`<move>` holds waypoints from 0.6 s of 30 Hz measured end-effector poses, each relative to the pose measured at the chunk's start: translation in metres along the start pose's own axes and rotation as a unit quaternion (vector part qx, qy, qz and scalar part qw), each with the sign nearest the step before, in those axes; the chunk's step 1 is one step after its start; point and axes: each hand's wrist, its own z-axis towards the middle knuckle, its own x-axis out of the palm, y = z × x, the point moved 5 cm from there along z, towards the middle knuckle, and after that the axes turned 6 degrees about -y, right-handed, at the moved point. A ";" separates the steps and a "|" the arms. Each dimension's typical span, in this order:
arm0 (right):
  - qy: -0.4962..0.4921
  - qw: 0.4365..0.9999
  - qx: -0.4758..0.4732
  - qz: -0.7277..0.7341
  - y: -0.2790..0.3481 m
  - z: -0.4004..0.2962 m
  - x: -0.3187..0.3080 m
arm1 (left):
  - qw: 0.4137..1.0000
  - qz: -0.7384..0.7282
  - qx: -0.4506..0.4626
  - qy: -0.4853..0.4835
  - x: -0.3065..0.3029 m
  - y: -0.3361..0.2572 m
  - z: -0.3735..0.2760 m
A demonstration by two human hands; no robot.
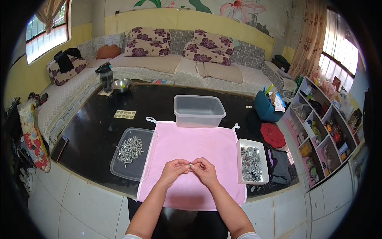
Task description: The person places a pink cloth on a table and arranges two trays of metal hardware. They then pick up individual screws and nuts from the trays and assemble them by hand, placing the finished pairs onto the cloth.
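Over a pink cloth (pixel 191 143), my left hand (pixel 173 171) and my right hand (pixel 206 170) meet at the fingertips. Pinched between them is a small metal piece (pixel 190 165), possibly a bolt with a nut; fingers hide most of it. To the left, a translucent plastic lid (pixel 119 170) overlaps the cloth's edge and bears a heap of short metal bolts (pixel 130 150). On the right, a white box (pixel 265 161) holds many metal nuts (pixel 251 165). A translucent plastic container (pixel 199 119) stands at the cloth's far edge.
The black table (pixel 89 131) carries a sticker sheet (pixel 125 114), a steel bowl (pixel 121 86), a dark bottle (pixel 106 78), a blue bin (pixel 265 107), a red mat (pixel 272 135) and a grey cloth bundle (pixel 280 165). A cubby shelf (pixel 320 131) stands right; a sofa (pixel 167 67) lies behind.
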 end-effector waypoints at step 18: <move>-0.013 0.999 -0.037 -0.022 0.017 -0.003 0.004 | 1.000 -0.003 0.000 0.002 0.000 0.000 0.000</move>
